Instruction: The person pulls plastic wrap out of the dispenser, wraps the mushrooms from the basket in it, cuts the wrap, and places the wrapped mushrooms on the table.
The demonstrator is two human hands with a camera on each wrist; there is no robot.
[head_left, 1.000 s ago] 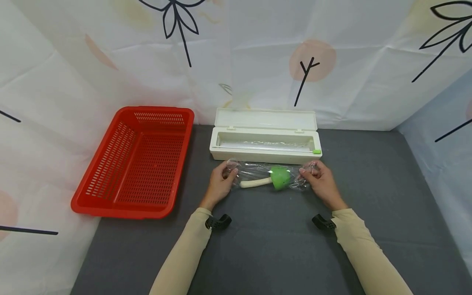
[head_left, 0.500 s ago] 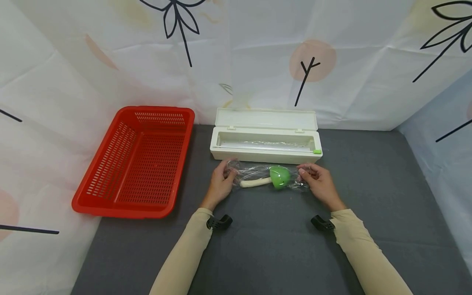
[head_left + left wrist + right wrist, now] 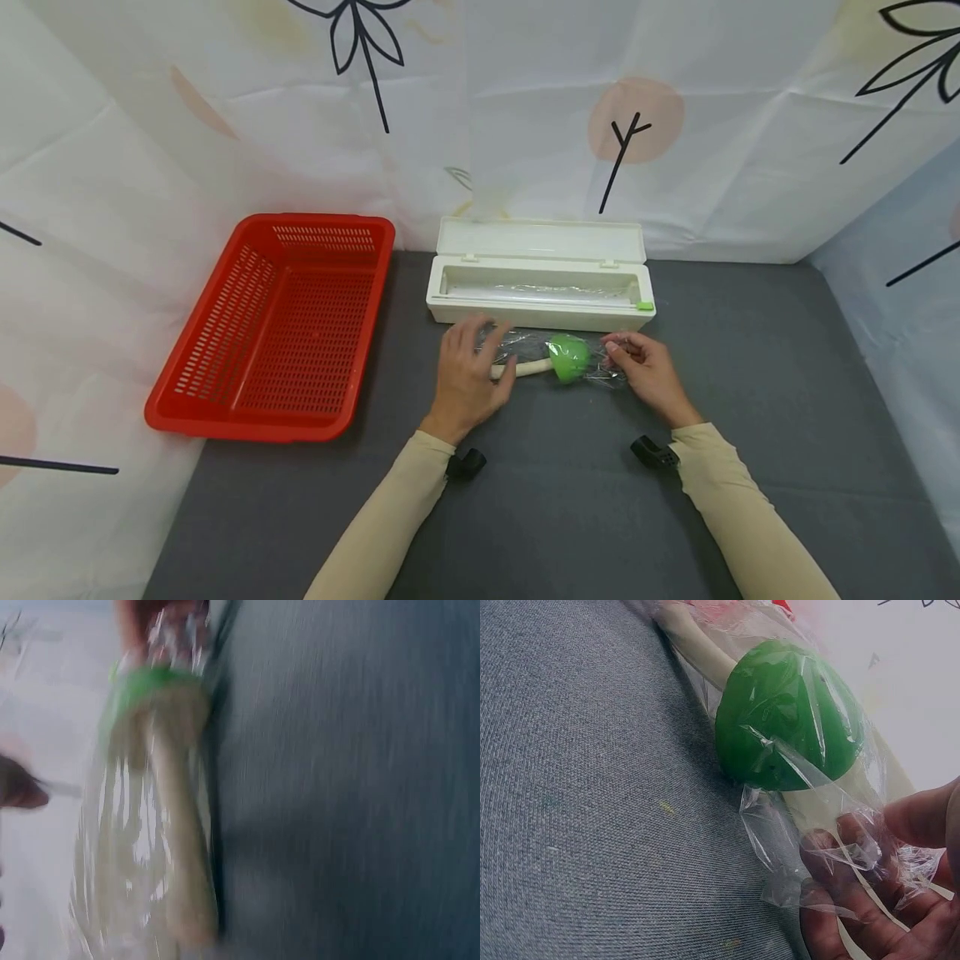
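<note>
A toy mushroom with a green cap (image 3: 569,359) and a pale stem (image 3: 180,840) lies on the grey cloth, wrapped in clear cling film (image 3: 772,832). My right hand (image 3: 647,367) pinches the bunched film past the cap, thumb against fingers. Over the stem end is my left hand (image 3: 470,377), its fingers spread and bent loosely, hiding part of the stem in the head view. In the blurred left wrist view, a left fingertip (image 3: 22,786) shows apart from the film.
Right behind the mushroom stands a white cling film dispenser (image 3: 540,315), lid raised, with film inside and a green slider (image 3: 644,306) at its right end. A red slatted basket (image 3: 258,431) stands to the left. Patterned white cloth (image 3: 525,125) hangs behind.
My left hand has released the film at the stem end and moved right over the stem, fingers spreading. My right hand has shifted slightly left, still holding the film. The mushroom stays put.
</note>
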